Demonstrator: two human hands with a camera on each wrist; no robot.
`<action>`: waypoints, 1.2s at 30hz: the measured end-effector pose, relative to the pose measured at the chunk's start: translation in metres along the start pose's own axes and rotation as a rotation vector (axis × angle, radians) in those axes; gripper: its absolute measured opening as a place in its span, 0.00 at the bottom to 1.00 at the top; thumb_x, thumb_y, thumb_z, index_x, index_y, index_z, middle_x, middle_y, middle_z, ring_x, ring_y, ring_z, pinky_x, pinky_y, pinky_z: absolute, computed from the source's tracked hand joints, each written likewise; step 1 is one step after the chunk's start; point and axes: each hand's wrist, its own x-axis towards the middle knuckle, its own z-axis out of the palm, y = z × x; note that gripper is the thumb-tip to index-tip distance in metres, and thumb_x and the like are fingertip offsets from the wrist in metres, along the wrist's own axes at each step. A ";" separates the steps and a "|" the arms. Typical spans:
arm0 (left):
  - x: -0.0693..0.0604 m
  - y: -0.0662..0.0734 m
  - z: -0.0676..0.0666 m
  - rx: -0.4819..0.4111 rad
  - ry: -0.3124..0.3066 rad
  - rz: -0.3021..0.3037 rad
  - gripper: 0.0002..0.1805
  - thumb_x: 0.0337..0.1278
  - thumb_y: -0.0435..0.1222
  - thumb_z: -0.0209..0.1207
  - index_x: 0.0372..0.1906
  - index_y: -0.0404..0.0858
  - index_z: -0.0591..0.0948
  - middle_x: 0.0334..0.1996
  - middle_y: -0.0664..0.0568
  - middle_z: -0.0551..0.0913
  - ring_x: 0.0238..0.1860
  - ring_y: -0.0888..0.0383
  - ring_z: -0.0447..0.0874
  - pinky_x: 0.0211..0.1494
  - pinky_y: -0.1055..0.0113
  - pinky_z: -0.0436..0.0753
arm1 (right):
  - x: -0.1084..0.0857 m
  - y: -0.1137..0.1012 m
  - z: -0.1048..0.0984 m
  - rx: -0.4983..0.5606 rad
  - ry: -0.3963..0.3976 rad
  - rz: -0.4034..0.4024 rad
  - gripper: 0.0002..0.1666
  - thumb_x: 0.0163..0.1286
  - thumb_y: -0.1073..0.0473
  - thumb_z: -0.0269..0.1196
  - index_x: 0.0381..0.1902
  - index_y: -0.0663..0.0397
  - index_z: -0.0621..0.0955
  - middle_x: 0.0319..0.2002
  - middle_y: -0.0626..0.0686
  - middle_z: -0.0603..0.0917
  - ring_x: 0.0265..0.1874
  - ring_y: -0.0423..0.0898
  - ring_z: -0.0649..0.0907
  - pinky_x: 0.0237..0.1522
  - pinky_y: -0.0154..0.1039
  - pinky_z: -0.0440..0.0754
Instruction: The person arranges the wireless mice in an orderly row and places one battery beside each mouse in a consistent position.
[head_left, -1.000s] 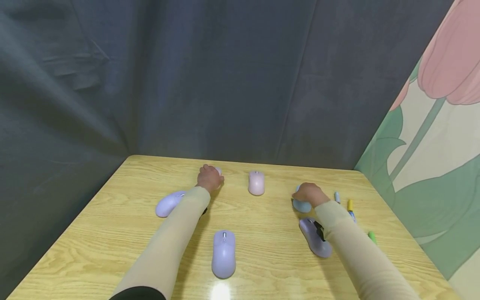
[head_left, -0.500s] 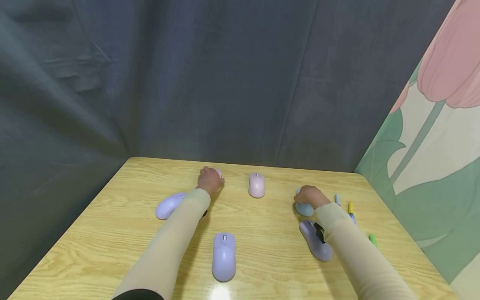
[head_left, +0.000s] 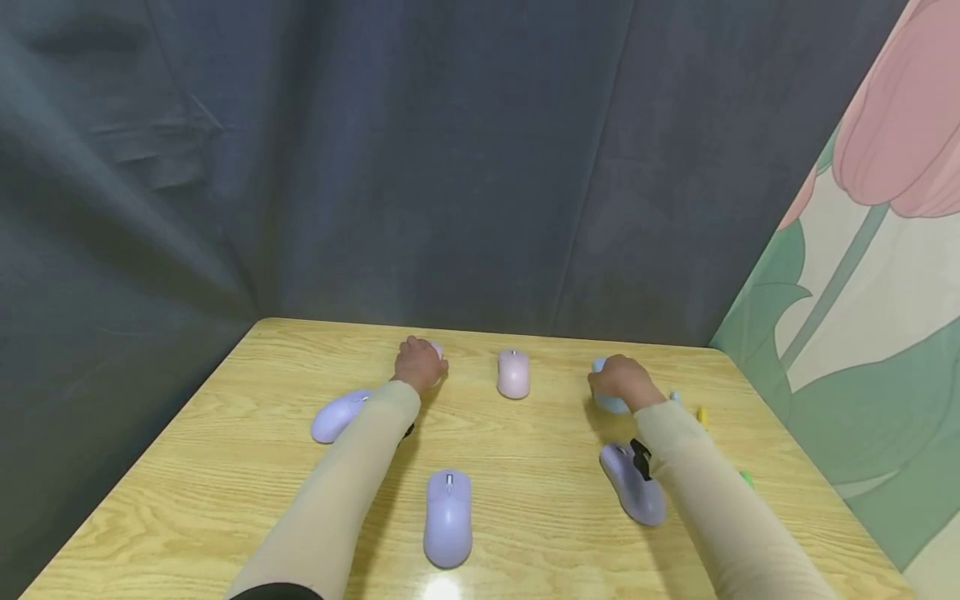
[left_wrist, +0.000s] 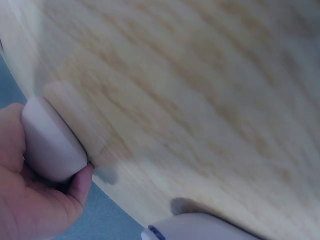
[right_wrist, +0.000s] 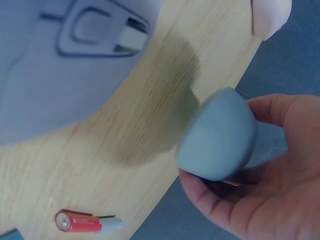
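Observation:
Near the back edge in the head view, my left hand (head_left: 420,364) grips a pale pink computer mouse (left_wrist: 52,140), mostly hidden from above by the hand. Thumb and fingers pinch its sides in the left wrist view. My right hand (head_left: 622,381) holds a light blue mouse (right_wrist: 220,135) by its sides. That mouse is raised off the wooden table (head_left: 540,467), its shadow falling apart from it. A purple mouse (head_left: 637,492) lies beside the right wrist. Between the hands sits another pale pink mouse (head_left: 513,375).
One purple mouse (head_left: 448,521) lies at the front middle, another (head_left: 337,417) beside the left forearm. Small coloured cylinders, among them a yellow one (head_left: 702,417) and a green one (head_left: 747,479), lie right of the right arm. A dark curtain (head_left: 450,167) hangs behind the table.
My right hand has risen a little with the light blue mouse, and its sleeve covers more of the small cylinders. The left hand stays where it was; the head view has tilted slightly.

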 end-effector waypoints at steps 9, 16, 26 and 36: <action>0.003 -0.004 0.000 -0.004 -0.003 -0.010 0.36 0.71 0.51 0.49 0.61 0.19 0.67 0.43 0.35 0.67 0.44 0.46 0.68 0.38 0.58 0.80 | 0.022 -0.008 0.010 0.013 0.052 -0.020 0.40 0.76 0.50 0.44 0.63 0.88 0.55 0.60 0.83 0.59 0.58 0.75 0.65 0.57 0.62 0.69; 0.007 -0.005 0.005 -0.001 -0.006 -0.015 0.36 0.71 0.52 0.48 0.59 0.19 0.68 0.42 0.36 0.67 0.44 0.46 0.69 0.38 0.58 0.80 | 0.033 -0.010 0.020 0.027 0.108 -0.021 0.41 0.76 0.49 0.43 0.62 0.89 0.54 0.56 0.83 0.62 0.53 0.73 0.70 0.54 0.61 0.72; 0.008 -0.008 0.008 -0.001 0.001 -0.018 0.35 0.71 0.52 0.49 0.57 0.20 0.70 0.43 0.35 0.68 0.44 0.45 0.69 0.39 0.57 0.80 | 0.039 -0.016 0.030 0.049 0.118 -0.001 0.41 0.77 0.48 0.42 0.63 0.88 0.55 0.55 0.81 0.63 0.53 0.73 0.70 0.54 0.61 0.71; 0.012 -0.011 0.009 -0.008 -0.010 -0.027 0.36 0.71 0.53 0.48 0.59 0.20 0.68 0.43 0.36 0.67 0.45 0.46 0.68 0.39 0.57 0.79 | 0.041 -0.020 0.038 0.055 0.074 0.038 0.41 0.77 0.48 0.43 0.63 0.87 0.55 0.56 0.82 0.62 0.55 0.75 0.67 0.55 0.62 0.70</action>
